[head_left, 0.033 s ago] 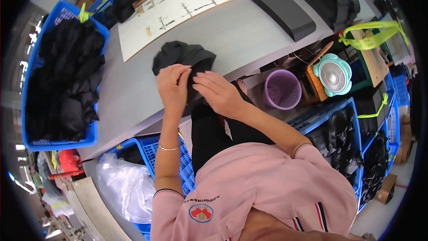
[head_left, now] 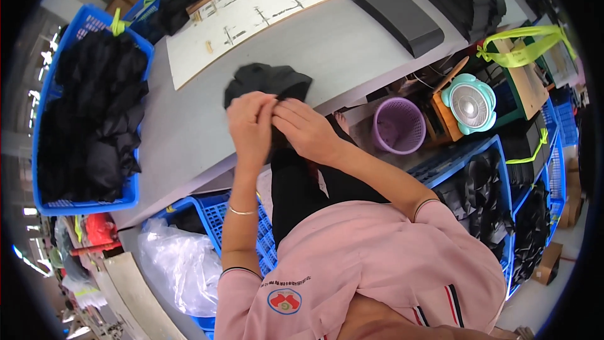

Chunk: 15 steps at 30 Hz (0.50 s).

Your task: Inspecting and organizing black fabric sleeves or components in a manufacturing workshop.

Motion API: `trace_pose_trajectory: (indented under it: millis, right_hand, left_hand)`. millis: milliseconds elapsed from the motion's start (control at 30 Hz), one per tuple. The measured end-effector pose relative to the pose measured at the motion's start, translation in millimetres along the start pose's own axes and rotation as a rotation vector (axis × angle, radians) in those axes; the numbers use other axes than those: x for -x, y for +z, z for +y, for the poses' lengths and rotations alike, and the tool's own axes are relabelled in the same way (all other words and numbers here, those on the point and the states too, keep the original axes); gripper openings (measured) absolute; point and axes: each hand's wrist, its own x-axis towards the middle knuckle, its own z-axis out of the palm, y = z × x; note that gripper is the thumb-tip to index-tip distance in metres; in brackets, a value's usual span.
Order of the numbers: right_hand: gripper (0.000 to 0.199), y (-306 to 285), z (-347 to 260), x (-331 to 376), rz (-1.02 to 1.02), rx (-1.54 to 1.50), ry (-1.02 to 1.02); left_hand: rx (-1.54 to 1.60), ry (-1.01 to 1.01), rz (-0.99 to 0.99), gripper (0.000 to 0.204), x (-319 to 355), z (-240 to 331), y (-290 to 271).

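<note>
A bunched piece of black fabric point(head_left: 267, 80) rests at the near edge of the grey table, partly hidden by my fingers. My left hand point(head_left: 250, 123) pinches its near edge from the left, thumb against the curled fingers. Close beside it, my right hand point(head_left: 305, 127) pinches the same edge, and the fingertips of both hands almost meet. What lies between the fingertips is too small to make out beyond the cloth itself.
A blue basket point(head_left: 41, 151) heaped with black fabric stands at the table's left end. Behind the cloth lies a white marked board point(head_left: 189, 63); dark flat panels point(head_left: 396, 16) are to its right. A purple bin point(head_left: 399, 126) and a turquoise fan point(head_left: 470, 104) stand below the table edge.
Both hands have come closer together at the fingertips. The black fabric and my left hand have shifted slightly to the right.
</note>
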Motion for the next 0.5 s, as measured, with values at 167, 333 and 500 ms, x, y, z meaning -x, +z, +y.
trace_pose_trajectory:
  millis: [167,333,500]
  right_hand:
    - [0.036,25.8,31.8,10.1,-0.025,-0.059,0.118]
    - [0.038,26.6,65.9,7.2,0.179,-0.996,0.944]
    - [0.049,-1.9,59.8,-3.2,0.326,-1.245,0.928]
  left_hand:
    - [0.214,-0.018,-0.093,0.006,40.7,54.5,12.8]
    - [0.537,-0.117,-0.229,0.006,90.3,112.7,28.7]
    - [0.59,-0.091,-0.194,0.024,92.3,116.1,27.1]
